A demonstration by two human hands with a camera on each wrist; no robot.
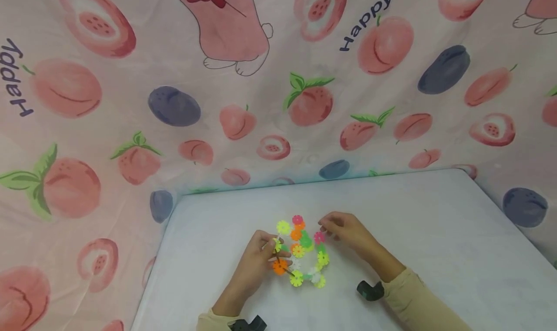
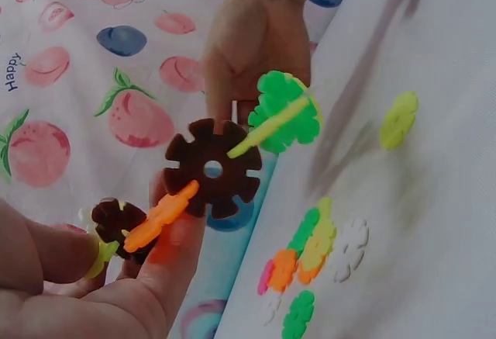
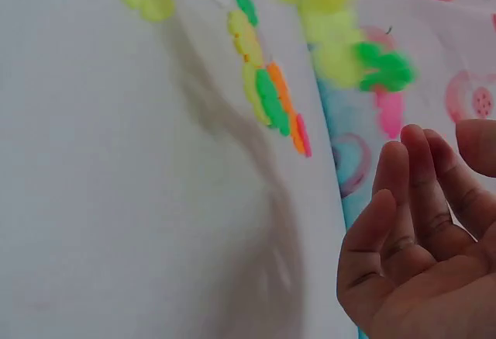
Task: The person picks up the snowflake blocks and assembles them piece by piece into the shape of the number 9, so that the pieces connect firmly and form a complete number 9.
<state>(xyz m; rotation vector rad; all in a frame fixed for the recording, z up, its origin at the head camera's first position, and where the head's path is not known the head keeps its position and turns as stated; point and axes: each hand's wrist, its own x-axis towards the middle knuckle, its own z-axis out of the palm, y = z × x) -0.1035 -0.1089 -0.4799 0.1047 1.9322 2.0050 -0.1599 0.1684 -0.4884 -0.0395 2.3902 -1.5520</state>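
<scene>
A chain of linked flower-shaped plastic discs (image 1: pixel 297 278) in yellow, orange, brown, white, green and pink hangs in a curve between the hands. My left hand (image 1: pixel 256 258) pinches a yellow disc (image 2: pixel 101 257) at one end of it between thumb and finger. Close by, an orange disc (image 2: pixel 163 215) joins a large brown disc (image 2: pixel 213 168), which links on to a green disc (image 2: pixel 283 110). At the chain's other end is a pink disc (image 3: pixel 390 114). My right hand (image 1: pixel 348 229) is right beside that pink end, its fingers loosely bent and the thumb apart, holding nothing.
Several loose flower discs (image 2: pixel 318 242) in green, yellow, orange, pink and white lie on the white table (image 1: pixel 391 205) beyond the chain. Black wrist devices (image 1: pixel 370 290) sit at both sleeves. A fruit-patterned cloth (image 1: pixel 278 79) hangs behind the table and along its left side.
</scene>
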